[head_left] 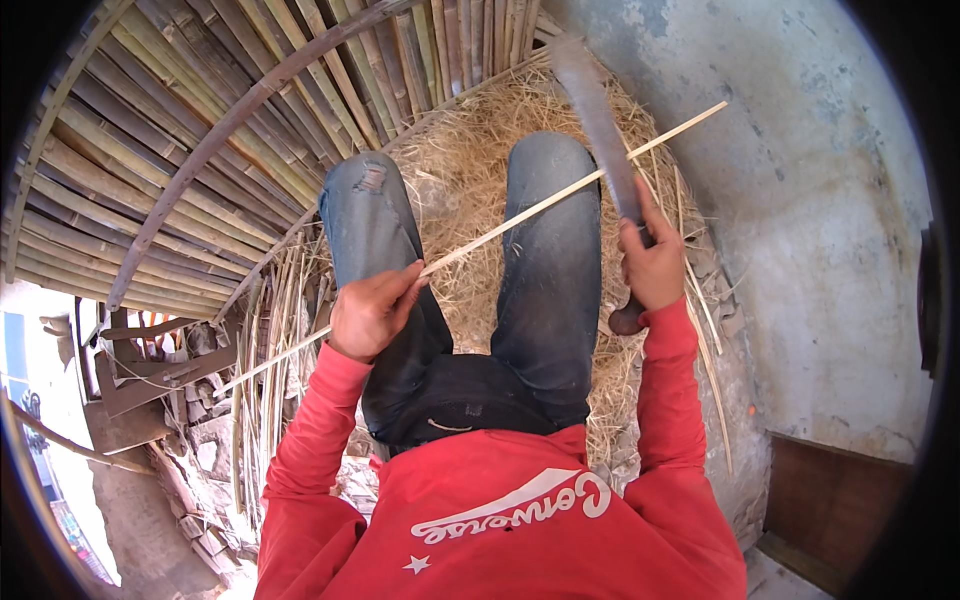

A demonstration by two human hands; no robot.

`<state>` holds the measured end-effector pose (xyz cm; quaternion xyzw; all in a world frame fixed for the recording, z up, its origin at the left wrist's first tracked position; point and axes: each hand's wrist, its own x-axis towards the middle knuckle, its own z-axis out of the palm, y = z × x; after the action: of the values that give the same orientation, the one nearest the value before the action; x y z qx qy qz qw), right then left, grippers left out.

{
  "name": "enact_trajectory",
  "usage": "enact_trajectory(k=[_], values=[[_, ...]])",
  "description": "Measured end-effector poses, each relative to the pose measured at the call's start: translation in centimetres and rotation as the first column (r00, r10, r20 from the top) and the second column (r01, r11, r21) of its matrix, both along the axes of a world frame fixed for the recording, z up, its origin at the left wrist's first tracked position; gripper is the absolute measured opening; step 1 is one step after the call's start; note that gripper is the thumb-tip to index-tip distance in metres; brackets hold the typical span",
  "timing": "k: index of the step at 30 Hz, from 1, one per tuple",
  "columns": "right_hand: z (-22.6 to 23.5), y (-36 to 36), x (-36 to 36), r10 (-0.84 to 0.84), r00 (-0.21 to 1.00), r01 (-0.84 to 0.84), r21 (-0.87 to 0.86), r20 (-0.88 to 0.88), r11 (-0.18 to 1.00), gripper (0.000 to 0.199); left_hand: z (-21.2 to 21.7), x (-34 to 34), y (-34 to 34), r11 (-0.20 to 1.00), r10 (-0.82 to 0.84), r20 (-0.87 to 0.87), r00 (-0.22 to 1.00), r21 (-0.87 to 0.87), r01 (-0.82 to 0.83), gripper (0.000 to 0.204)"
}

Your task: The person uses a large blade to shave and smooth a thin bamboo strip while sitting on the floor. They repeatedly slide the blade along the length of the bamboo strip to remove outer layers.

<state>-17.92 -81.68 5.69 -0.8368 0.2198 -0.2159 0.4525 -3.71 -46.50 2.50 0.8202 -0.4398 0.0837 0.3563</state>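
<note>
A long, thin pale strip, likely split bamboo [530, 212], runs slantwise across my knees, from low on the left to the upper right. My left hand [375, 308] pinches it just left of my left knee. In my right hand [652, 255] is a large knife [598, 118], gripped by its dark handle, whose curved end [628, 318] shows below the fist. The broad grey blade points up and away, its tip blurred. It crosses the strip just right of my right knee; whether the edge touches the strip I cannot tell.
Straw-like shavings [460, 200] cover the ground between and around my legs. A bamboo slat panel [200, 150] fills the upper left. More thin strips [262, 390] lie left, and a few [712, 390] lie right. A grey wall [810, 220] closes off the right side.
</note>
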Motion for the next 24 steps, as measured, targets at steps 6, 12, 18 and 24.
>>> enact_trajectory(k=[6, 12, 18, 24], values=[[0.1, -4.1, 0.8, -0.325, 0.936, 0.303, 0.163, 0.136, 0.939, 0.062, 0.1, 0.3, -0.5, 0.999, -0.046, -0.060, 0.997, -0.026, 0.044, 0.017], [-2.1, -0.1, 0.3, -0.010, 0.994, 0.006, 0.035, 0.112, 0.999, 0.062, 0.0, 0.9, -1.0, 0.997, -0.081, -0.097, 0.992, -0.010, 0.080, 0.013], [-1.1, -5.2, 1.2, -0.274, 0.960, 0.266, 0.126, 0.053, 0.956, 0.061, 0.7, 1.0, -0.7, 0.997, -0.077, -0.092, 0.993, -0.028, 0.075, 0.012], [-2.5, -0.4, 1.2, -0.141, 0.984, 0.145, -0.023, 0.110, 0.989, 0.062, 0.9, 0.6, -2.9, 0.998, -0.053, -0.045, 0.998, -0.026, 0.052, 0.012]])
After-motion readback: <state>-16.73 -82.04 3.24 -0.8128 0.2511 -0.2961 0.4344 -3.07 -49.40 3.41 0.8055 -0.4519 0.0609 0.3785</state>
